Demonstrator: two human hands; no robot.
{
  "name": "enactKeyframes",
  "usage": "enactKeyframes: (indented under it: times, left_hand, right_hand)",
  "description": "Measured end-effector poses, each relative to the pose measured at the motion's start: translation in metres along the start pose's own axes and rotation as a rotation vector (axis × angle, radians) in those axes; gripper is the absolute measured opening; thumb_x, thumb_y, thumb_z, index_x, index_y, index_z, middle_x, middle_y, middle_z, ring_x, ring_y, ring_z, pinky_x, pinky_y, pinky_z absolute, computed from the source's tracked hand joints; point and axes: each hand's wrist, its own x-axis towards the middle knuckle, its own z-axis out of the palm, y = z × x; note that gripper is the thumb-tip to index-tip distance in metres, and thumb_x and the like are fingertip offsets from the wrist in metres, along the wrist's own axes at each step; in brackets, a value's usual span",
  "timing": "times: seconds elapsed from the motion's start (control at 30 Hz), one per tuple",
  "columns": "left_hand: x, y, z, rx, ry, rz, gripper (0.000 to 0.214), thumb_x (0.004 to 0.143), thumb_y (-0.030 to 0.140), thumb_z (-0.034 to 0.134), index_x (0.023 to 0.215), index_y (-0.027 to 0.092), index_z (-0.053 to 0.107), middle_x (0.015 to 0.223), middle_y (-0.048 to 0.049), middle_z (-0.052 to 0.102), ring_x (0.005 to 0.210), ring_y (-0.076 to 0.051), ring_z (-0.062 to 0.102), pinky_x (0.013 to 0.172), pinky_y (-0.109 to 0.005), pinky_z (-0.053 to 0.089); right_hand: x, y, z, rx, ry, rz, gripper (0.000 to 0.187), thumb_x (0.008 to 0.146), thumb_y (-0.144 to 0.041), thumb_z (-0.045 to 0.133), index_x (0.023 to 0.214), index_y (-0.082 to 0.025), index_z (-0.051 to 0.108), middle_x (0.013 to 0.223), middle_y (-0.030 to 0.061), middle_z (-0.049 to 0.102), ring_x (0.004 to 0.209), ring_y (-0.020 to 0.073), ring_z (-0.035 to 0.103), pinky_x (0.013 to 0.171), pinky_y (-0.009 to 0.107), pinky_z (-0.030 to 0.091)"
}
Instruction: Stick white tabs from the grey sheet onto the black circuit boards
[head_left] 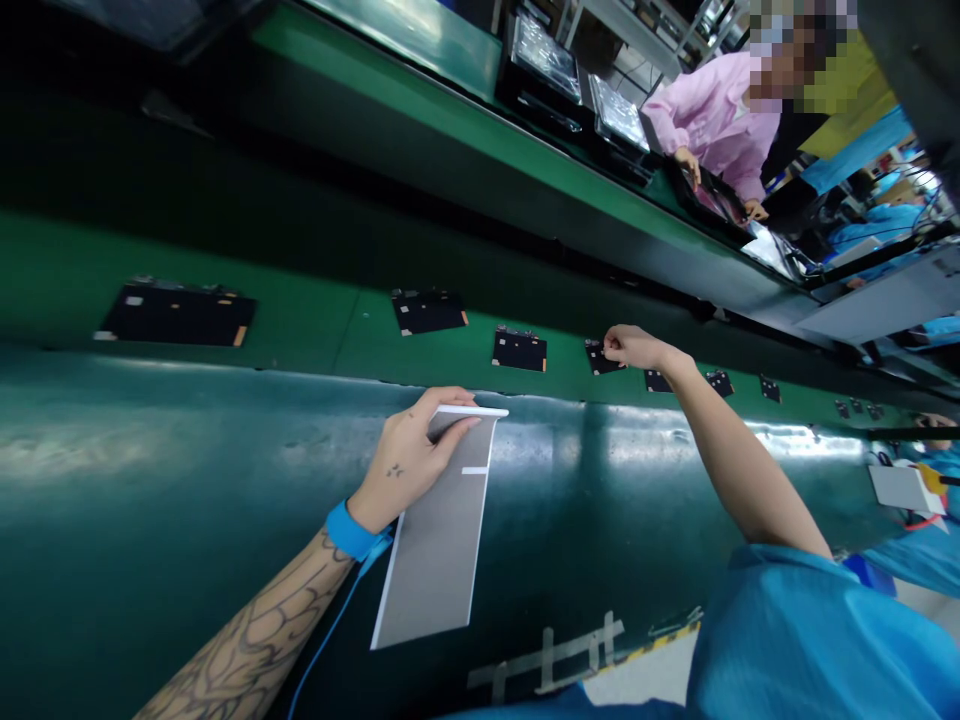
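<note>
My left hand (412, 450) grips a long grey sheet with white edges (442, 560) near its folded top end, thumb on the near face and fingers behind. The sheet slants down over the green bench toward me. A blue wrist strap with a cord (352, 530) is round my left wrist. My right hand (634, 348) reaches out to the green belt, fingers pinched together at a flat black panel (598, 356) with small pale patches. Whatever lies between those fingertips is too small to tell. Left of it lies another black panel (520, 350).
More black panels lie along the belt (307, 330), such as a near one (176, 315) and a middle one (429, 312). A raised green shelf (420, 120) behind carries wrapped stacks (551, 60). A person in pink (720, 120) works beyond it. Tape strips (547, 655) mark the bench's front.
</note>
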Motion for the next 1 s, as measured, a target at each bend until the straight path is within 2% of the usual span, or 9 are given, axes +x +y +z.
enactKeyframes:
  times: [0.1, 0.17, 0.23, 0.33, 0.53, 0.67, 0.77, 0.87, 1.0]
  left_hand:
    - [-0.001, 0.0, 0.001, 0.0, 0.003, -0.003, 0.022, 0.103, 0.037, 0.067, 0.121, 0.024, 0.07, 0.121, -0.0059, 0.082, 0.098, -0.025, 0.081, 0.076, -0.032, 0.064]
    - [-0.001, -0.001, 0.001, 0.007, 0.004, -0.005, 0.022, 0.103, 0.037, 0.067, 0.12, 0.024, 0.07, 0.12, -0.0058, 0.082, 0.1, -0.026, 0.081, 0.08, -0.032, 0.064]
    - [0.0, 0.0, 0.001, 0.009, -0.001, -0.007, 0.022, 0.102, 0.037, 0.067, 0.12, 0.024, 0.07, 0.12, -0.0061, 0.082, 0.101, -0.026, 0.081, 0.084, -0.034, 0.064]
    - [0.0, 0.001, 0.0, 0.004, -0.005, -0.009, 0.024, 0.102, 0.039, 0.066, 0.12, 0.024, 0.07, 0.121, -0.0065, 0.082, 0.102, -0.027, 0.081, 0.09, -0.036, 0.065]
    - [0.001, 0.002, 0.0, 0.002, -0.005, -0.005, 0.022, 0.102, 0.038, 0.066, 0.118, 0.024, 0.07, 0.121, -0.0069, 0.082, 0.101, -0.027, 0.08, 0.09, -0.037, 0.065]
    - [0.001, 0.001, 0.0, -0.017, -0.027, -0.02, 0.024, 0.103, 0.04, 0.065, 0.12, 0.024, 0.07, 0.121, -0.0073, 0.081, 0.098, -0.027, 0.08, 0.086, -0.036, 0.065]
    - [0.002, 0.001, 0.0, -0.027, -0.028, -0.032, 0.025, 0.102, 0.041, 0.066, 0.121, 0.023, 0.07, 0.121, -0.0079, 0.081, 0.099, -0.027, 0.08, 0.088, -0.037, 0.064]
    - [0.002, 0.001, 0.001, -0.038, -0.029, -0.031, 0.024, 0.102, 0.039, 0.065, 0.12, 0.023, 0.07, 0.12, -0.0086, 0.082, 0.102, -0.028, 0.08, 0.088, -0.038, 0.064]
    - [0.002, 0.001, 0.002, -0.042, -0.033, -0.015, 0.023, 0.103, 0.038, 0.065, 0.12, 0.023, 0.07, 0.119, -0.0082, 0.082, 0.1, -0.027, 0.08, 0.086, -0.037, 0.064]
  right_hand:
    - [-0.006, -0.016, 0.016, -0.243, 0.173, 0.042, 0.01, 0.096, -0.019, 0.059, 0.1, -0.015, 0.068, 0.108, 0.0155, 0.074, 0.099, 0.025, 0.071, 0.09, 0.031, 0.052]
    - [-0.009, -0.027, 0.027, -0.352, 0.233, 0.129, 0.021, 0.1, -0.016, 0.053, 0.113, -0.008, 0.067, 0.119, 0.0228, 0.072, 0.108, 0.0289, 0.071, 0.095, 0.033, 0.053]
    - [-0.011, -0.035, 0.033, -0.408, 0.221, 0.205, 0.028, 0.1, -0.013, 0.049, 0.122, -0.002, 0.064, 0.124, 0.0283, 0.07, 0.111, 0.0319, 0.073, 0.095, 0.035, 0.054]
    - [-0.008, -0.035, 0.029, -0.416, 0.162, 0.221, 0.032, 0.099, -0.01, 0.05, 0.126, 0.002, 0.063, 0.127, 0.0326, 0.069, 0.112, 0.0341, 0.074, 0.093, 0.035, 0.054]
    - [-0.006, -0.009, -0.003, -0.321, -0.03, 0.109, 0.016, 0.101, -0.02, 0.059, 0.098, -0.013, 0.073, 0.102, 0.0165, 0.08, 0.095, 0.0251, 0.076, 0.078, 0.027, 0.049]
    - [-0.012, 0.009, -0.016, -0.254, -0.078, 0.09, 0.016, 0.103, -0.02, 0.056, 0.101, -0.016, 0.071, 0.101, 0.0123, 0.081, 0.087, 0.0208, 0.076, 0.071, 0.024, 0.048]
    - [-0.018, 0.016, -0.02, -0.058, -0.113, 0.152, 0.016, 0.105, -0.024, 0.056, 0.109, -0.016, 0.069, 0.1, 0.01, 0.081, 0.077, 0.0172, 0.075, 0.069, 0.023, 0.05]
    - [-0.021, 0.005, -0.007, 0.225, 0.067, 0.153, 0.023, 0.106, -0.033, 0.057, 0.116, -0.016, 0.067, 0.107, 0.0101, 0.078, 0.076, 0.0162, 0.072, 0.072, 0.026, 0.055]
    - [-0.011, -0.037, 0.037, 0.493, 0.408, -0.167, 0.033, 0.102, -0.05, 0.061, 0.109, -0.019, 0.07, 0.128, 0.013, 0.067, 0.107, 0.0224, 0.068, 0.084, 0.032, 0.058]
